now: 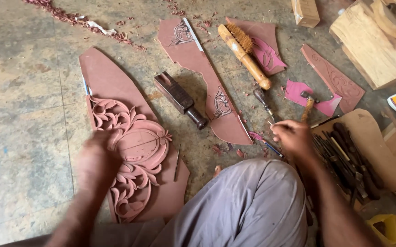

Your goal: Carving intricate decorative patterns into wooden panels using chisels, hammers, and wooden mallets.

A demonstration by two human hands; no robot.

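Head view looks down on a person seated on a concrete floor, with a knee in grey cloth between the two hands. Left hand is motion-blurred; it lies over the near edge of a reddish carved panel with a leaf-and-oval relief, and whether its fingers are spread or curled cannot be told. Just right of that hand, a thin metal tool lies on the panel's plain margin. Right hand is closed with fingertips bunched, pinching something small and thin that cannot be made out. Just in front of it lie a small chisel and a blue pen close by its knuckles. To the right of this hand, a heap of dark carving tools rests on a flat wooden board. Between the two hands, further out, a dark wooden mallet lies beside a long reddish offcut bearing drawn scroll patterns. Beyond the right hand are a wooden-handled brush, pink pattern pieces, a narrow carved strip and pale wood blocks. Red shavings trail across the floor far beyond the left hand.
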